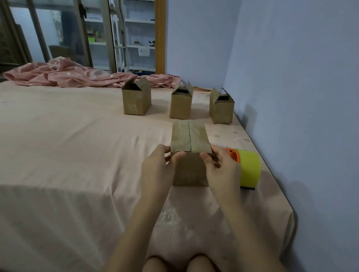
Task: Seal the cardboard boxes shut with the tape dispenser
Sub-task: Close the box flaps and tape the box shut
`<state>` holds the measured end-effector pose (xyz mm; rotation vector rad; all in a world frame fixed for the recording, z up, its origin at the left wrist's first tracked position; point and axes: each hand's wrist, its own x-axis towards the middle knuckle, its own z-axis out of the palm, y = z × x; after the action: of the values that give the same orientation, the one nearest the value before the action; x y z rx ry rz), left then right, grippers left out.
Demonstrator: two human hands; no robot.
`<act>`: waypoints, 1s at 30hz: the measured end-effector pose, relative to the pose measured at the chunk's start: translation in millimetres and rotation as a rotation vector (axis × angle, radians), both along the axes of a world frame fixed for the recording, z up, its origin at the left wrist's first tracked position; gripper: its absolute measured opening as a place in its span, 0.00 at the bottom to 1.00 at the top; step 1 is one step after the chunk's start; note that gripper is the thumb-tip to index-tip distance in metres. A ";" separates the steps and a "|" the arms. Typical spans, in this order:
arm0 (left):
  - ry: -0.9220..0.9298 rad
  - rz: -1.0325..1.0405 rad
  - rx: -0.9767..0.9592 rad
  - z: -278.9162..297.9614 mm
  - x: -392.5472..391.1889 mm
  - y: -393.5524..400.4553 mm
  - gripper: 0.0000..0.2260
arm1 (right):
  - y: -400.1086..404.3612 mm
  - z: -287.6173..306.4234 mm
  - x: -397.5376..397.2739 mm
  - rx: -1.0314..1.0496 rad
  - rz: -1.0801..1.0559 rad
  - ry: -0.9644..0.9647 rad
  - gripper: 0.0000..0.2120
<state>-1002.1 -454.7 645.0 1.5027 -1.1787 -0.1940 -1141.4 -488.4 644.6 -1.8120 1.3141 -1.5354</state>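
Work surface: bed [72, 141] under pale peach sheet, creased, shadow band across near part. Pushed into corner of lilac-grey wall [305, 81] at right and far side. Crumpled pink blanket [57, 74] heaped along far edge. Beyond: glass sliding door [55, 21], wooden frame, white shelves [138, 37] with small items, too blurred to identify.

Nearest cardboard box [189, 155] stood on sheet directly ahead, top flaps down, centre seam visible. Left hand [158, 166] gripped its left near edge, fingers curled round corner; right hand [219, 170] gripped right near edge likewise. Tape dispenser [248, 170], yellow roll on orange core, on sheet just right of right hand, untouched.

Three more boxes in row behind, flaps up: left box [135, 101], middle box [180, 106], right box [221, 111].
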 end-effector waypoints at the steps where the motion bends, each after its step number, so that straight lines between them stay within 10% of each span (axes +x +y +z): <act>1: -0.016 0.021 -0.010 -0.6 -2.5 0.5 0.11 | 0.6 -1.0 1.3 -0.043 -0.020 0.022 0.18; 11: -0.056 0.017 0.009 1.7 -3.6 2.8 0.19 | 8.4 1.6 6.5 0.033 0.012 0.021 0.34; 30: 0.133 -0.171 -0.050 -3.1 9.5 0.5 0.03 | 3.5 3.0 2.7 -0.106 -0.059 0.056 0.12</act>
<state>-992.5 -454.2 641.9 1.3250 -1.1962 -0.3712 -1138.7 -484.9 647.6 -1.9095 1.3456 -1.6246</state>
